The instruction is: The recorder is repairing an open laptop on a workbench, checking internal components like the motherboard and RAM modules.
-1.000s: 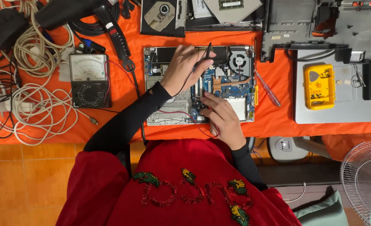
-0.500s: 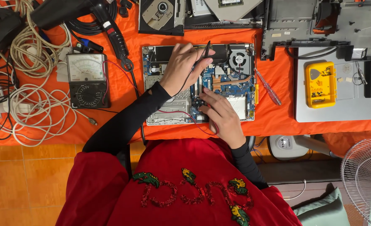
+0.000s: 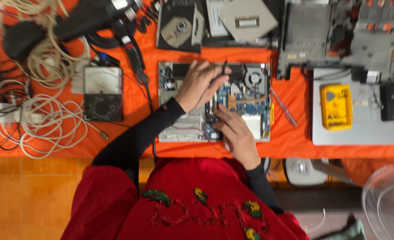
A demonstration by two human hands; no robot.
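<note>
Where an orange cloth covers the desk (image 3: 294, 142), opened laptop base (image 3: 179, 129) at centre, blue board (image 3: 234, 95) and round fan (image 3: 253, 78) bare, left hand (image 3: 199, 84) curled, pinching thin black probe (image 3: 224, 69), right hand (image 3: 234, 133) half-closed, fingertips on board's near edge, grey boxy meter (image 3: 102, 93) left.

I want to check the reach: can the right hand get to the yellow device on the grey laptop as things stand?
Probably yes: the right hand rests on the circuit board, and only bare orange cloth and a thin screwdriver lie before the yellow device.
</note>
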